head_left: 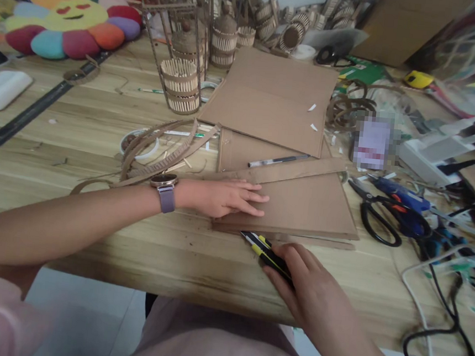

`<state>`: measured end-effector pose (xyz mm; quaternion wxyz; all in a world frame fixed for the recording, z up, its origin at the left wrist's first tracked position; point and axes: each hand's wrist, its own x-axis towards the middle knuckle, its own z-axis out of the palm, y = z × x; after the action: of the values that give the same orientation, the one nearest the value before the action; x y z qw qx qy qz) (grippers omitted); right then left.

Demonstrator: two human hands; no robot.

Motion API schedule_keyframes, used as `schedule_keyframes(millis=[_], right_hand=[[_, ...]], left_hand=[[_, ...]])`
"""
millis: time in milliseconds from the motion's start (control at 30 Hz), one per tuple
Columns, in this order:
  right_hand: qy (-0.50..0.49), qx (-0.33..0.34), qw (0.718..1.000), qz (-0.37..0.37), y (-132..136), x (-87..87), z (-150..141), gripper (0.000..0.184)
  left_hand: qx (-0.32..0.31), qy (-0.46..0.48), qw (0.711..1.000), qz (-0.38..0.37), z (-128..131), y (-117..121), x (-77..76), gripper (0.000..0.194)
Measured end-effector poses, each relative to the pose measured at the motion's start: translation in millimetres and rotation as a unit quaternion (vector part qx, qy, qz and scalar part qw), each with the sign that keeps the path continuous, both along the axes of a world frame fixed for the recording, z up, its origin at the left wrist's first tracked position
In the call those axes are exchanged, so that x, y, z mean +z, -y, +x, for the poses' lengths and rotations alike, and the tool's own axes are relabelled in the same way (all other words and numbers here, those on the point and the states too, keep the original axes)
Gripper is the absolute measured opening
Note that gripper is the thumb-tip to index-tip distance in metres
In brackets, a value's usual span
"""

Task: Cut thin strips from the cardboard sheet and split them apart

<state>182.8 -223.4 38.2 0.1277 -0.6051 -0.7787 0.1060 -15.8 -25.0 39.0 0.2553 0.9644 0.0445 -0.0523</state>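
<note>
My left hand (pixel 231 198) lies flat with fingers spread on a brown cardboard sheet (pixel 305 206), a watch on its wrist. In my right hand (pixel 306 275) is a black and yellow utility knife (pixel 270 254), its blade tip close to the sheet's near edge. A narrow cardboard strip (pixel 296 171) lies across the sheet, just beyond my left fingers. Past the strip rests a pen (pixel 278 160). Another cardboard sheet (pixel 273 98) overlaps the first at its far side. Under the near edge, a thin strip of cardboard (pixel 319 243) sticks out.
Black-handled scissors (pixel 384 213) and a blue glue gun (pixel 402 195) lie at right among cables. Curled cardboard strips (pixel 160 154) and a tape roll (pixel 140 144) are at left. Stick-and-cardboard lanterns (pixel 181 87) stand behind. A long black ruler (pixel 39 108) and flower cushion (pixel 72 17) occupy the far left.
</note>
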Motion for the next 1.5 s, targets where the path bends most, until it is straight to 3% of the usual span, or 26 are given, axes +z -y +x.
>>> schedule_keyframes(millis=[133, 267, 367, 467, 533, 600, 733, 833, 967, 1033, 1133, 1233, 1400, 1500], right_hand=[[-0.048, 0.006, 0.998, -0.049, -2, 6.9, 9, 0.013], [-0.076, 0.019, 0.992, -0.099, -5, 25.3, 26, 0.013], [-0.058, 0.042, 0.993, -0.094, -7, 39.0, 45, 0.024], [-0.017, 0.033, 0.999, -0.014, -17, 43.0, 66, 0.037], [0.024, 0.006, 0.999, 0.038, -30, 38.2, 77, 0.044], [0.065, -0.013, 0.995, 0.068, -47, 28.5, 82, 0.049], [0.114, 0.015, 0.988, 0.102, -76, 5.3, 78, 0.046], [0.115, 0.04, 0.982, 0.144, -76, -4.2, 69, 0.045], [0.117, 0.064, 0.983, 0.128, -53, -3.8, 64, 0.052], [0.13, 0.099, 0.98, 0.116, -41, -2.4, 66, 0.047], [0.16, 0.152, 0.963, 0.155, -34, -1.9, 72, 0.029], [0.185, 0.185, 0.943, 0.205, -34, -1.5, 74, 0.027], [0.206, 0.219, 0.923, 0.239, -34, 2.3, 68, 0.026], [0.213, 0.225, 0.918, 0.246, -31, 2.1, 69, 0.025]], left_hand=[[0.005, 0.023, 1.0, -0.015, 0, -2, -0.8, 0.045], [0.04, 0.074, 0.996, 0.005, -9, 3, 1.9, 0.032], [0.112, 0.126, 0.985, 0.046, -25, 18, 9.8, 0.026], [0.259, 0.075, 0.956, 0.116, -45, 43, 17.3, 0.035], [0.327, 0.011, 0.938, 0.119, -55, 63, 17.7, 0.036], [0.346, -0.039, 0.931, 0.105, -59, 81, 13.8, 0.031], [0.411, -0.02, 0.902, 0.133, -52, 107, 0.6, 0.015], [0.461, -0.005, 0.875, 0.147, -43, 114, -6.0, 0.012], [0.47, 0.021, 0.864, 0.177, -40, 118, -11.5, 0.01], [0.458, 0.03, 0.865, 0.202, -41, 119, -14.7, 0.009], [0.442, 0.036, 0.866, 0.231, -42, 120, -19.5, 0.009], [0.438, 0.057, 0.865, 0.238, -42, 121, -21.7, 0.01], [0.457, 0.094, 0.858, 0.215, -41, 122, -21.8, 0.01], [0.484, 0.099, 0.857, 0.146, -42, 124, -21.3, 0.005]])
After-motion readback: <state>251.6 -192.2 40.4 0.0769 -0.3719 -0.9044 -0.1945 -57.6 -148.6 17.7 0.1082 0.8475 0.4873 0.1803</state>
